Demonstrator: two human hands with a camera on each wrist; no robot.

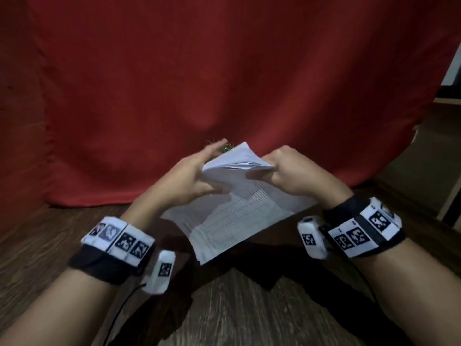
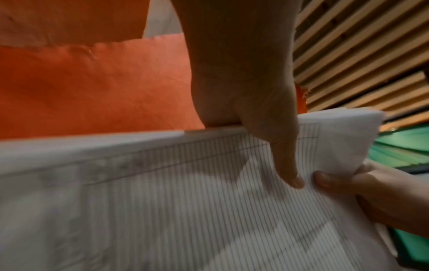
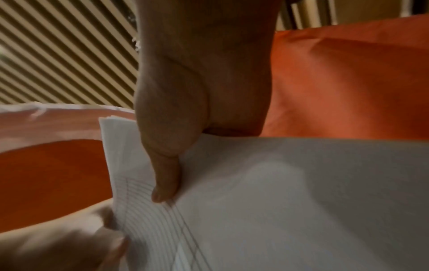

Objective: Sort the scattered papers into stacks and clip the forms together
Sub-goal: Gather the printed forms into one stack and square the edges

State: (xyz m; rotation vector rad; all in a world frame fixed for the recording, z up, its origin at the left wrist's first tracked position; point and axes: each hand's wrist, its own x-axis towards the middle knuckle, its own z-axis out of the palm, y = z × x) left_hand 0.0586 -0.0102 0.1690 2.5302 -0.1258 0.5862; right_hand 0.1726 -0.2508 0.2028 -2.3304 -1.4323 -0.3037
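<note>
Together, two hands, left hand (image 1: pixel 192 174) and right hand (image 1: pixel 290 171), each grip one stack of forms (image 1: pixel 234 208).

Bare wood-grain tabletop (image 1: pixel 237 315) is seen in front of the stack of forms (image 1: pixel 232 216) and out to either side. The far edge is closed off by a red cloth (image 1: pixel 224 71) hung right behind the stack. The top corners of the stack are gripped by the left hand (image 1: pixel 189 176) and the right hand (image 1: pixel 287 171), thumbs nearly touching; little gap is left between them. A small greenish thing (image 1: pixel 225 146), blurred, is wedged between stack and cloth.
</note>
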